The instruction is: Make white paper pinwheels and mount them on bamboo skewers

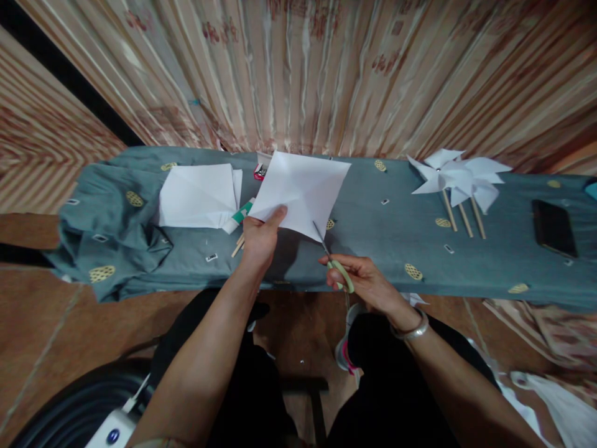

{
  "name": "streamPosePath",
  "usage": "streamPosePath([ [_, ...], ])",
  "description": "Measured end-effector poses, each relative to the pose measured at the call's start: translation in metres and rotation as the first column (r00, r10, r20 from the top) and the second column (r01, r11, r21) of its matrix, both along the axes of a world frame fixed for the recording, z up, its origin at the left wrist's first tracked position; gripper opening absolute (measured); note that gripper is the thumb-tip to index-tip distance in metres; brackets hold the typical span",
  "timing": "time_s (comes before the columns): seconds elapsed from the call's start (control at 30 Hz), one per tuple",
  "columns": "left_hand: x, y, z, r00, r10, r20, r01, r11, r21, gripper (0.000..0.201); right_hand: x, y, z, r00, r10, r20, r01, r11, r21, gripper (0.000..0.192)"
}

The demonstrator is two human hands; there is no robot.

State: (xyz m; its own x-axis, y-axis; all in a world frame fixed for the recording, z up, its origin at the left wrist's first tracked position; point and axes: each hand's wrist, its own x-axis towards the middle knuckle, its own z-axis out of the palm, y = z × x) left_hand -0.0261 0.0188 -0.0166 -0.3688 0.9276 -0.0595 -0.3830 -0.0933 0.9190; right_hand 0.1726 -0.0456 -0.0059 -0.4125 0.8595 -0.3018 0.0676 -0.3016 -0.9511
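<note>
My left hand [259, 239] pinches the near corner of a white square sheet of paper [301, 190] and holds it up above the grey-cloth table [373, 242]. My right hand [361, 279] grips green-handled scissors [332, 258], their blades pointing up at the sheet's lower edge. A silver bangle sits on my right wrist.
A stack of white sheets [198, 196] lies at the left, with a glue tube [242, 213] and wooden sticks [237, 246] beside it. Finished white paper pinwheels on sticks [459, 180] lie at the right, a black phone [554, 228] farther right. A curtain hangs behind.
</note>
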Motion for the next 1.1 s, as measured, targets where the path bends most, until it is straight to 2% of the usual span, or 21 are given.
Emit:
streamPosePath([
  [0.37,-0.0005,0.0001,0.0011,0.999,0.026,0.021,-0.026,1.000,-0.007,0.038,-0.0009,0.0007,-0.0038,1.000,-0.024,-0.010,0.024,0.999,-0.029,0.051],
  [0.63,-0.0014,-0.0006,-0.0006,1.000,0.015,0.000,-0.015,1.000,-0.009,0.039,-0.0009,0.0004,-0.0068,0.999,-0.034,-0.004,0.034,0.999,-0.027,0.050],
  [0.83,0.0023,-0.0033,-0.0007,0.999,-0.036,-0.029,0.035,0.999,-0.020,0.034,0.0001,0.0008,-0.0050,0.999,-0.052,-0.017,0.052,0.999,-0.017,0.051],
  [1.1,0.0032,-0.0046,0.0018,0.999,-0.030,-0.027,0.029,0.999,-0.043,0.032,0.0009,0.0011,-0.0059,0.998,-0.064,-0.022,0.064,0.998,-0.029,0.050],
])
